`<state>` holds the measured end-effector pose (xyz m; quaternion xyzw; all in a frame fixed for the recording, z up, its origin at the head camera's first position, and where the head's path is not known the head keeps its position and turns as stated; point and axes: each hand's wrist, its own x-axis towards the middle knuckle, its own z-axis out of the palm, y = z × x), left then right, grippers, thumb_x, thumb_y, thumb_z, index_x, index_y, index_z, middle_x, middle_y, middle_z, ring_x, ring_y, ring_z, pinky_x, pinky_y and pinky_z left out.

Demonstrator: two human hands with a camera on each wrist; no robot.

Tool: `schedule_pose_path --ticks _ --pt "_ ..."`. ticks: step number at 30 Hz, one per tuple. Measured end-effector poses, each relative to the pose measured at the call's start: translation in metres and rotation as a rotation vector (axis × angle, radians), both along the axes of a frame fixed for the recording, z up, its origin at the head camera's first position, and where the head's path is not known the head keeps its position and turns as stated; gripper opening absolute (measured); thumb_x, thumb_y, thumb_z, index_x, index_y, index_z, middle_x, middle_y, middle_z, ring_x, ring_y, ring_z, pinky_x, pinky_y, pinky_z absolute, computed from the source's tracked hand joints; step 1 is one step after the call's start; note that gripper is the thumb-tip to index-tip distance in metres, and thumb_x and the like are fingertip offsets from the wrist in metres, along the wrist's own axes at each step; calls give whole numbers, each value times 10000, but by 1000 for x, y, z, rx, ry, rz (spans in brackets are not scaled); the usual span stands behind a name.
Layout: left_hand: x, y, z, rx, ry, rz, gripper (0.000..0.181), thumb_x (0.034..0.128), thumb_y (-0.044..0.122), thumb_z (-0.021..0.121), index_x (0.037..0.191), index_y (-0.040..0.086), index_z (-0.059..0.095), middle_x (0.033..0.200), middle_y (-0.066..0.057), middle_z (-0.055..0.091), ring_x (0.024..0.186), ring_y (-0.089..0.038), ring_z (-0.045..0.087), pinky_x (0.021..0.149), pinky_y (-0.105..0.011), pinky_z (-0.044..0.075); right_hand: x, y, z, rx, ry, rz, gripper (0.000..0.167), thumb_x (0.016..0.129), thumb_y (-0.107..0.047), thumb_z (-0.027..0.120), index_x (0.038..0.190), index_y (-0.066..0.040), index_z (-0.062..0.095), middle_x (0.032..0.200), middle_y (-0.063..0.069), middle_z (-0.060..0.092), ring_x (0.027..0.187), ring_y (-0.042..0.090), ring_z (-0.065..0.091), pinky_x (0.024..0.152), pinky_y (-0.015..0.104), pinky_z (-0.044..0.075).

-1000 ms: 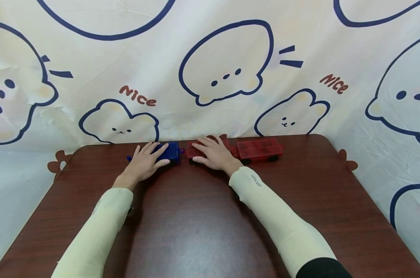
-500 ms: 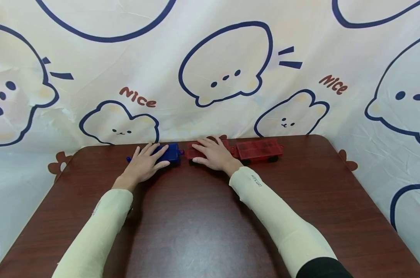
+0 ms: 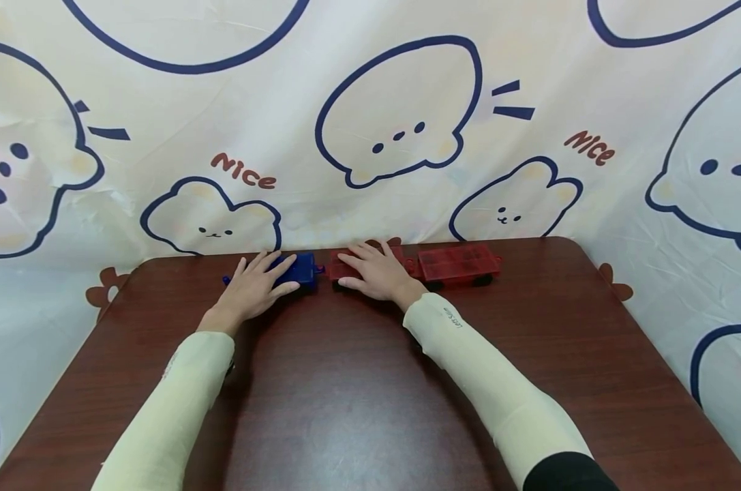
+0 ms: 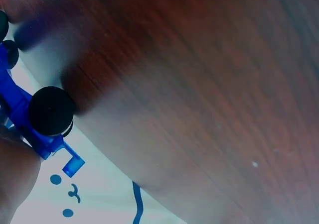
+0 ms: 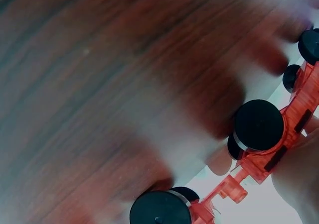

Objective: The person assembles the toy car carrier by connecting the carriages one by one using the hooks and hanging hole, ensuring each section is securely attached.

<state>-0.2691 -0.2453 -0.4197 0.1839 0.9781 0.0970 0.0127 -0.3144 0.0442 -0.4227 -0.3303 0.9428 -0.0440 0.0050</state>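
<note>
In the head view, my left hand point(image 3: 251, 288) lies with spread, straight fingers over a translucent blue toy wagon point(image 3: 304, 271), partly hiding it. The left wrist view shows this blue wagon's black wheel point(image 4: 51, 111) and the hook at its end. My right hand point(image 3: 379, 274) rests, fingers spread, on a translucent red toy wagon point(image 3: 335, 271) just right of the blue one. Behind it, a second red wagon point(image 3: 459, 263) stands in line, nearly end to end. In the right wrist view, a red coupling point(image 5: 232, 189) sits between the red wagons; whether they are hooked together I cannot tell.
The wagons stand along the far edge of a dark brown wooden table point(image 3: 333, 395). Directly behind that edge hangs a white cloth point(image 3: 395, 211) printed with cartoon outlines, and it also covers both sides.
</note>
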Motion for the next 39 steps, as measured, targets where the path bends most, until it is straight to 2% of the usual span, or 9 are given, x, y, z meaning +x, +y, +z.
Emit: schedule_pose_path --ticks 5,18,33,39 --pt "0 -2 0 -9 -18 3 754 1028 640 372 1617 176 291 1642 -223 225 1514 -469 95 1167 -683 3 2 -2 3 11 -13 -2 686 1032 -634 381 1602 -253 339 1664 41 264 1539 247 188 1203 618 86" --pt "2 1 0 -31 -4 -1 771 1021 666 345 1615 177 299 1649 -225 206 1513 -463 112 1169 -681 12 1 -4 3 47 7 -4 697 1027 -649 369 1604 -259 334 1663 34 267 1538 245 189 1199 624 100" --pt "-1 13 4 -46 79 -15 751 1023 653 370 1601 174 340 1614 -226 286 1494 -460 195 1174 -677 71 2 1 6 -14 20 -6 679 1028 -643 379 1590 -261 370 1648 53 304 1527 270 217 1200 609 127" --pt "-2 16 6 -66 83 -18 744 1028 641 375 1601 167 339 1609 -228 300 1494 -463 199 1175 -675 78 4 2 8 -29 0 -7 681 1031 -637 380 1591 -250 369 1651 62 295 1533 271 197 1203 611 103"
